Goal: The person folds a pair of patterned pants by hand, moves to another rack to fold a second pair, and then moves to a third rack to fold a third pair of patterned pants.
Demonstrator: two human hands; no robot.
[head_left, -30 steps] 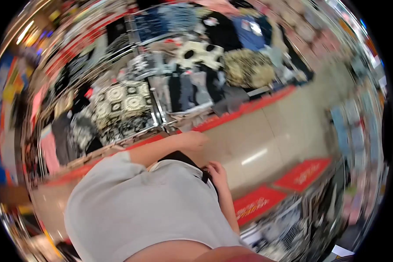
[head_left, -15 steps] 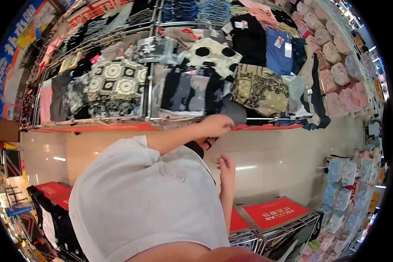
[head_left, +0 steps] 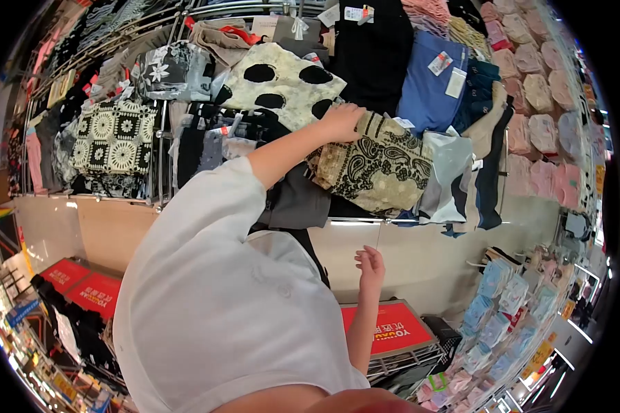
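Observation:
My left hand [head_left: 341, 121] reaches up to a rack of hanging clothes and closes on the top edge of a beige garment with a black paisley print [head_left: 382, 165]. Just left of it hangs a cream garment with large black dots [head_left: 282, 82]. My right hand [head_left: 370, 263] floats at waist height over the floor, fingers loosely apart, holding nothing. A black strap [head_left: 315, 255] runs down across my white shirt.
The metal rack [head_left: 160, 148] carries many garments: a black-and-white patterned one [head_left: 114, 134], a black one [head_left: 375, 48] and a blue one [head_left: 430, 89] with tags. Pink packs [head_left: 530, 124] line the right. A wire bin with a red sign [head_left: 386, 329] stands low right, beside pale blue packs [head_left: 503, 303].
I have come closer to the rack. My left hand rose from waist level to the paisley garment. My right hand left the strap at my waist and now hangs free.

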